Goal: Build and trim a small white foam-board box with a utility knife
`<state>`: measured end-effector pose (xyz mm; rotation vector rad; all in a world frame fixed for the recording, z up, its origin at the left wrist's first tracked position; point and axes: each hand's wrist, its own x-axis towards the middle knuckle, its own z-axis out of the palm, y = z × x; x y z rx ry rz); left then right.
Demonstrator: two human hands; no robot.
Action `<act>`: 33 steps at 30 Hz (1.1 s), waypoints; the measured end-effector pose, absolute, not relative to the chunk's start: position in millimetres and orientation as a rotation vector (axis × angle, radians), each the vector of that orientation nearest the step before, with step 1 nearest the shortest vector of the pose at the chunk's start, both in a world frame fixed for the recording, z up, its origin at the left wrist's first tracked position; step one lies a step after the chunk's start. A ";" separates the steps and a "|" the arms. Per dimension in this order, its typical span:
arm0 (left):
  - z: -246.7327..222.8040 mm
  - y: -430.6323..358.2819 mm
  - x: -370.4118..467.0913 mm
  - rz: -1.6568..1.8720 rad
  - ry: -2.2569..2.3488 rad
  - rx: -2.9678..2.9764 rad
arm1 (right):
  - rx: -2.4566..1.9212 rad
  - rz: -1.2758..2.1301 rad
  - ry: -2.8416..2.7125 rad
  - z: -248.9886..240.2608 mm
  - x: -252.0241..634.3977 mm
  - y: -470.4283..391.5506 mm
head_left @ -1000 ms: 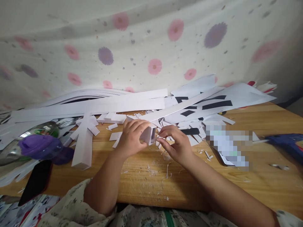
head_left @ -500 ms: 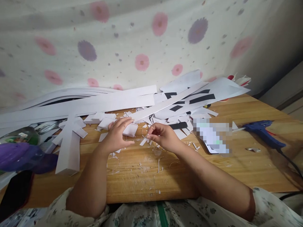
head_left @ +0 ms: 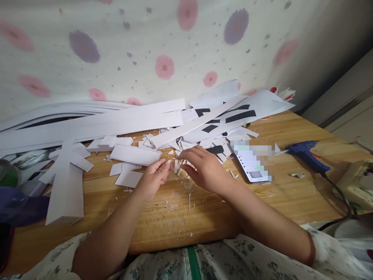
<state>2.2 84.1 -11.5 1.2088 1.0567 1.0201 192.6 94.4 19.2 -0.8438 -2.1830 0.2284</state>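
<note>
My left hand [head_left: 157, 174] is closed in a pinch, with a small white scrap [head_left: 170, 161] showing at its fingertips. Facing it, my right hand [head_left: 205, 169] has its thumb and fingers apart, with nothing visible held in them. A narrow white strip [head_left: 175, 165] stands out between the two hands; whether it touches either one I cannot tell. Behind my left hand lies a flat white board piece [head_left: 135, 154], and another white piece [head_left: 128, 179] is beside that wrist. Small offcuts surround both hands.
A white folded-card structure [head_left: 67, 186] stands at left near a purple item [head_left: 23, 206]. Long white strips [head_left: 131, 118] and a sheet with black patches [head_left: 262, 107] lie behind. To the right are a partly blurred phone [head_left: 247, 167], a blue glue gun [head_left: 309, 155] and its cord.
My left hand has gone from spread fingers to a pinch and moved off the white board piece. My right hand has opened from its pinch on a small white piece. The view has shifted right.
</note>
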 end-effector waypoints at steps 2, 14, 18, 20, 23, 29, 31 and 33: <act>-8.4 85.2 -0.8 1.066 1.084 1.216 | -0.878 0.140 -2.139 19.1 220.5 78.8; -16.5 83.0 2.5 1.010 1.149 1.293 | -1.472 -0.245 -2.023 -47.2 372.6 23.3; -19.0 83.1 -0.1 0.969 1.221 1.373 | -1.605 -0.306 -1.833 -49.2 376.1 24.3; -20.6 83.6 -2.7 0.939 1.255 1.412 | -1.767 -0.372 -1.761 -51.0 380.1 24.9; -22.4 84.2 -5.8 0.892 1.282 1.450 | -1.892 -0.412 -1.767 -54.6 384.8 25.7; -22.2 84.5 -8.7 0.887 1.357 1.471 | -1.681 -0.350 -1.795 -46.7 373.1 24.2; -21.8 84.7 -9.2 0.888 1.389 1.470 | -1.521 -0.240 -1.775 -29.3 356.0 20.7; -20.4 84.4 -8.5 0.862 1.449 1.514 | -1.316 0.010 -1.794 -4.3 330.2 16.1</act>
